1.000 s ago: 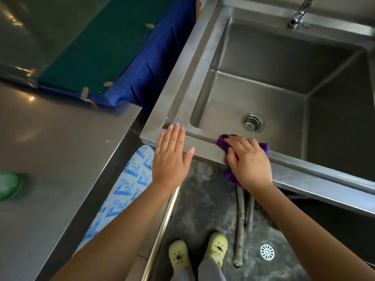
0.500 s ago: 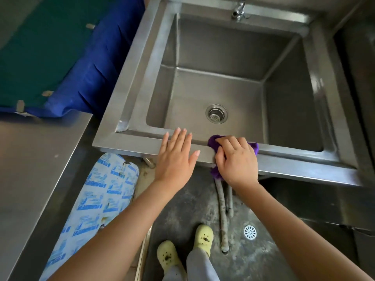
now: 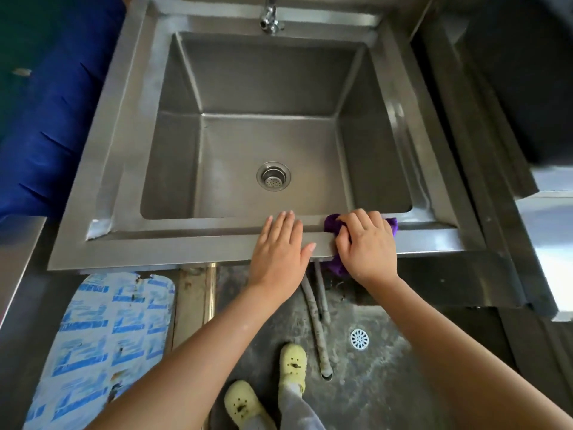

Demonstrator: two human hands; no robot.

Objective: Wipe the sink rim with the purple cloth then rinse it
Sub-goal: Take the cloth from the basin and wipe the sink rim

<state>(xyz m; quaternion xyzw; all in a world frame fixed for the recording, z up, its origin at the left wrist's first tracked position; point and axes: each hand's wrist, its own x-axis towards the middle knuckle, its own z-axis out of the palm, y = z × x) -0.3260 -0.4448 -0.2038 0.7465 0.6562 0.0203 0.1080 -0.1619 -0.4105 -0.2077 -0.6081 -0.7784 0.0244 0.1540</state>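
One steel sink (image 3: 186,243) fills the middle of the frame, with one tap (image 3: 269,17) at top centre and one round strainer (image 3: 273,175) in its floor. Two hands sit on the near rim: one left hand (image 3: 279,252), one right hand (image 3: 366,246). There is one purple cloth (image 3: 333,223). Below the rim I count two grey hoses (image 3: 313,311), one white floor drain (image 3: 359,338) and two yellow clogs (image 3: 293,363). One blue-printed sheet (image 3: 102,336) lies lower left, and one blue fabric (image 3: 46,135) is at the left edge.

Left hand (image 3: 280,249) lies flat; right hand (image 3: 367,246) curled.
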